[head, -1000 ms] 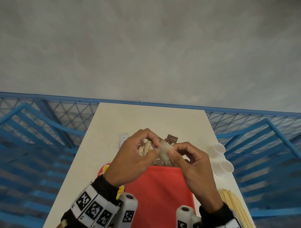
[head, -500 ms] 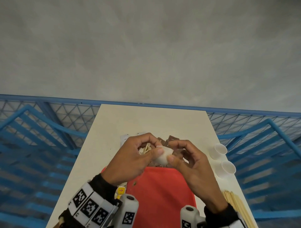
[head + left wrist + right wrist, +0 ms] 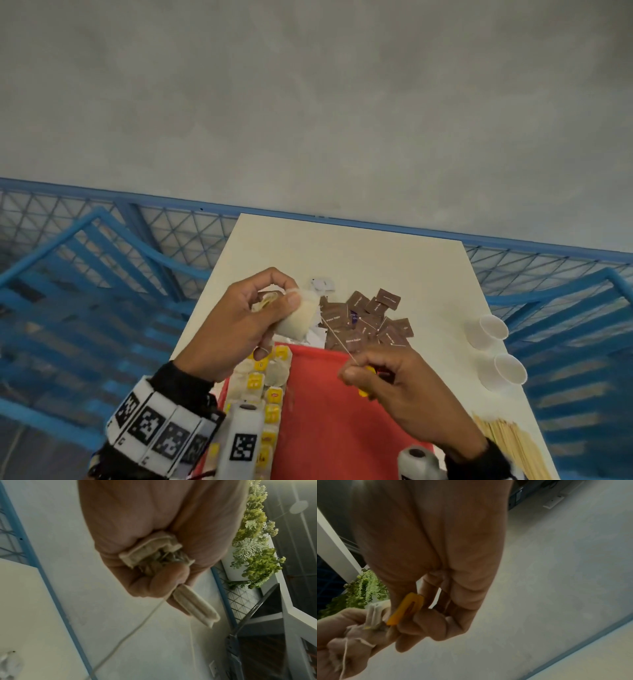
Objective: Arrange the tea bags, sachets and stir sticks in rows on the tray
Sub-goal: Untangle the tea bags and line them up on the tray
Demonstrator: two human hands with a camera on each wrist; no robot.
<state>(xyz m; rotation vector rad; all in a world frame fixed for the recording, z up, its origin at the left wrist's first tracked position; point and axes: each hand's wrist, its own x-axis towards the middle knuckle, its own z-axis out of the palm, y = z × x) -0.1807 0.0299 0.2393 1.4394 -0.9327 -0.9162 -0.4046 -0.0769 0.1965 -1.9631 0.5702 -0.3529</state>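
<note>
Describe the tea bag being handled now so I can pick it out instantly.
Start at the red tray; just above its far edge the left hand pinches one pale tea bag. Unlike the bags lying in rows on the tray, it is airborne, its string stretched to a yellow tag in the right hand.

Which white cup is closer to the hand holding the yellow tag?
The nearer white cup, closest to the person; it sits closer to the right hand than the farther cup does.

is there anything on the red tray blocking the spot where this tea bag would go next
Nothing visible. The tea bag hangs in the left hand; the bare red tray lies right of the tea bag row.
</note>
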